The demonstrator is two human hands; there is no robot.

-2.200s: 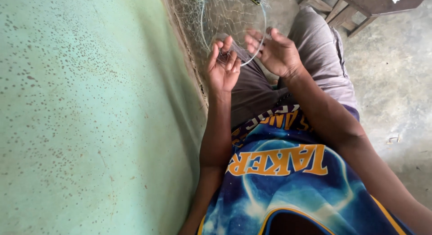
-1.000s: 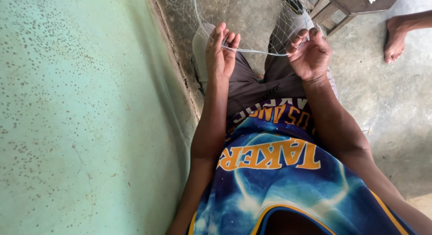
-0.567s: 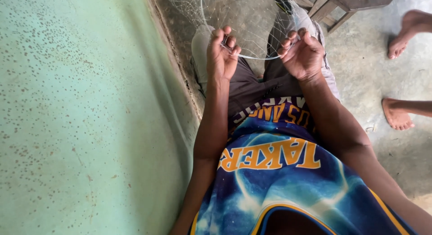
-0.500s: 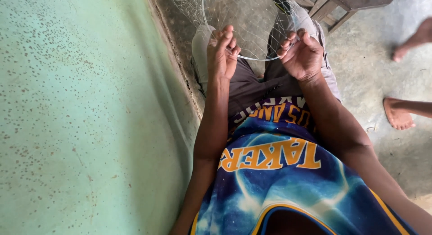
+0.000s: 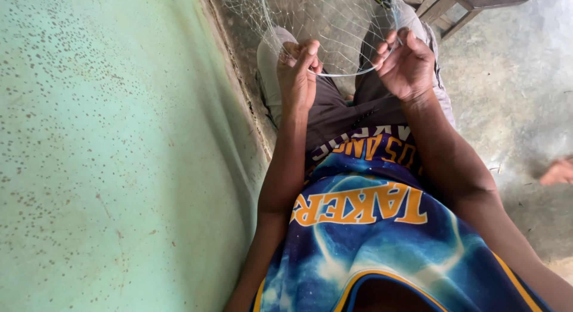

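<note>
While the person sits close beside the green wall (image 5: 107, 151), both hands are raised over the lap and work on a fine fishing net (image 5: 334, 19). The left hand (image 5: 298, 73) is closed, with thumb and fingers pinched together on the net's edge and on one end of a pale cord (image 5: 346, 74). The right hand (image 5: 407, 64) is also closed, its fingers curled around the other end of this cord, on the side farther from the wall.

Between the two hands the cord hangs in a shallow curve, so its long axis runs from hand to hand, away from the wall. Beyond the cord, the net spreads away from the body, above the knees in grey trousers (image 5: 334, 109), and it reaches the top edge of the view. The net thus lies ahead of both hands, not beside them, and the left hand is the nearer one to the part of the net along the wall.

On the far side of the net from the wall, a wooden stool (image 5: 471, 1) stands on the concrete floor (image 5: 507, 79). Another person's foot (image 5: 558, 171) shows at the right edge, well apart from the cord.
</note>
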